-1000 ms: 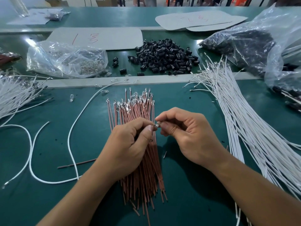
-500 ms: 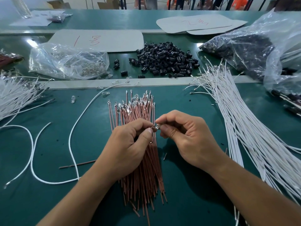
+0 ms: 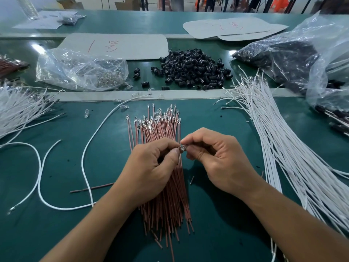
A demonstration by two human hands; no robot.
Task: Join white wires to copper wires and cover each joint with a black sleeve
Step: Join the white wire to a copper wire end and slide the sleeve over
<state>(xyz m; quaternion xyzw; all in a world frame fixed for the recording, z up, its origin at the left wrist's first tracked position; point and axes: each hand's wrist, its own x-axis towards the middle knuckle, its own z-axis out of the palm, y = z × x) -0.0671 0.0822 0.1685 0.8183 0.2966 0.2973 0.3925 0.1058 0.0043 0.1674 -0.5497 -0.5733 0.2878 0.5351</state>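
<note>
Both hands: your left hand (image 3: 151, 167) and right hand (image 3: 221, 161) meet fingertip to fingertip over the bundle, each pinching the same small shiny piece (image 3: 182, 148); too tiny to tell what it is.
Copper wires (image 3: 160, 129): one fat bundle lying on the green table (image 3: 217, 120) right under your hands, tipped ends pointing away from you.
White wires (image 3: 283, 148): big sheaf fanned out on your right, well apart from your hands; another heap (image 3: 18, 112) far left.
Black sleeves (image 3: 192, 70): loose pile past the pale strip (image 3: 94, 96), beyond the copper bundle.
Bag (image 3: 81, 70): clear plastic, left of the sleeves.
</note>
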